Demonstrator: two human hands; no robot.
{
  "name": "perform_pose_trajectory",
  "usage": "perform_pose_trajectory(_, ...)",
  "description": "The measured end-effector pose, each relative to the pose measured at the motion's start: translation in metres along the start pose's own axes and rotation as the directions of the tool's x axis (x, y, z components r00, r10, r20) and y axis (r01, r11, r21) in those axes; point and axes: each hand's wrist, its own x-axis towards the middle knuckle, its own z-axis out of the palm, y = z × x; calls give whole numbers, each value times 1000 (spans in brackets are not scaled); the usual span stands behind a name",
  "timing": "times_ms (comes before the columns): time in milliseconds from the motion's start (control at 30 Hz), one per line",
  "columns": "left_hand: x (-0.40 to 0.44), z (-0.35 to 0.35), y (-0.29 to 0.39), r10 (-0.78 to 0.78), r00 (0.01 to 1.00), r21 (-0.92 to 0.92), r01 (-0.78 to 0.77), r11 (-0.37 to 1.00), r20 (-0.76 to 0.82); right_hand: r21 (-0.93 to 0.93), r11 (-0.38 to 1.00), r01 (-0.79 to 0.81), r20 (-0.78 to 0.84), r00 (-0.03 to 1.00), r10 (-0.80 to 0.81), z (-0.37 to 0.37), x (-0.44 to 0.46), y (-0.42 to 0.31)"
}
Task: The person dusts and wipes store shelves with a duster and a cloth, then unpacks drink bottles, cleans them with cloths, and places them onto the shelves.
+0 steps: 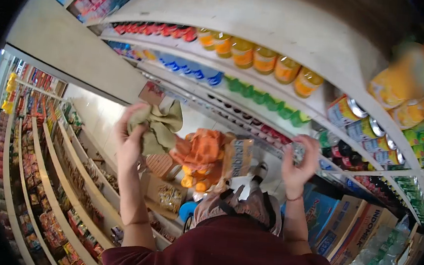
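My left hand [135, 126] is closed on a crumpled olive-green cloth [160, 123], which hangs out to its right. On the other side, my right hand [301, 164] curls its fingers round a small, clear, shiny item [297, 153] that I cannot make out. That hand is near the lower shelf of dark and red-lidded bottles. Between the hands and farther down, an orange checked cloth [203, 149] lies beside a tan printed packet [238, 158].
Shelves hold yellow bottles [265, 60], green-topped bottles [267, 101] and cans [364, 129]. Snack racks [57, 195] line the left. Cartons [358, 233] and a pack of clear bottles [379, 255] stand at the lower right. An open box [165, 193] is below my left hand.
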Motion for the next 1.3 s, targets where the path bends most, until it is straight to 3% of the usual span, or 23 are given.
perform_pose_trajectory(33,-6,-16,-35,-138,990,-33,137,990,-40,33,998,-48,88,995,44,19,-17,-3)
perform_pose_trajectory(100,-23,-42,-92,-305,952,106,302,947,14,90,979,-180,301,942,146,55,-61,-1)
perform_pose_trajectory(133,-30,-58,-138,-269,941,84,257,963,206,109,958,-264,423,885,196,71,-88,5)
perform_pose_trajectory(167,-44,-57,-152,-357,901,106,341,934,248,29,962,-271,484,846,224,85,-113,9)
perform_pose_trajectory(200,-59,-58,-176,-361,877,159,326,932,317,-52,962,-269,538,804,254,99,-135,13)
perform_pose_trajectory(233,-67,-50,-172,-328,869,326,209,922,370,-132,957,-259,585,759,286,110,-153,16)
perform_pose_trajectory(267,-80,-44,-204,-354,845,93,347,933,400,-158,961,-226,585,763,275,119,-167,17)
perform_pose_trajectory(300,-81,-41,-225,-52,911,430,-142,892,408,-183,964,-194,585,766,265,126,-179,19)
perform_pose_trajectory(333,-83,-33,-229,-40,941,572,-170,802,335,-208,964,-164,586,769,257,134,-191,21)
perform_pose_trajectory(400,-81,-17,-227,-213,916,701,-95,707,339,-196,956,-217,576,763,292,152,-212,33)
perform_pose_trajectory(500,-72,-10,-264,-346,851,797,-131,589,395,-202,945,-258,521,789,327,171,-229,44)
perform_pose_trajectory(600,-58,-29,-275,-246,927,711,-30,703,282,-284,939,-196,508,800,320,178,-230,53)
perform_pose_trajectory(667,-47,-55,-314,-189,980,509,131,851,63,-325,923,-207,516,779,356,184,-228,61)
perform_pose_trajectory(733,-41,-73,-262,-47,995,458,81,885,-87,-333,918,-217,483,796,364,192,-234,78)
perform_pose_trajectory(833,-37,-97,-255,-20,997,319,43,947,-75,-340,914,-219,479,796,369,189,-233,86)
perform_pose_trajectory(933,-42,-97,-248,-72,997,370,78,926,-29,-326,929,-175,449,836,315,179,-228,75)
perform_pose_trajectory(967,-48,-92,-241,-1,1000,404,-7,915,20,-277,937,-213,398,862,314,176,-224,69)
perform_pose_trajectory(1133,-73,-47,-234,61,986,584,-141,799,154,-21,944,-330,184,927,328,128,-196,22)
perform_pose_trajectory(1167,-77,-38,-235,7,977,620,-139,772,211,150,896,-418,93,908,408,118,-192,16)
perform_pose_trajectory(1233,-85,-22,-233,-123,940,683,-138,717,319,492,717,-494,-37,811,584,99,-189,7)
perform_pose_trajectory(1300,-88,-11,-232,-265,869,735,-151,662,418,798,346,-493,28,604,796,83,-183,4)
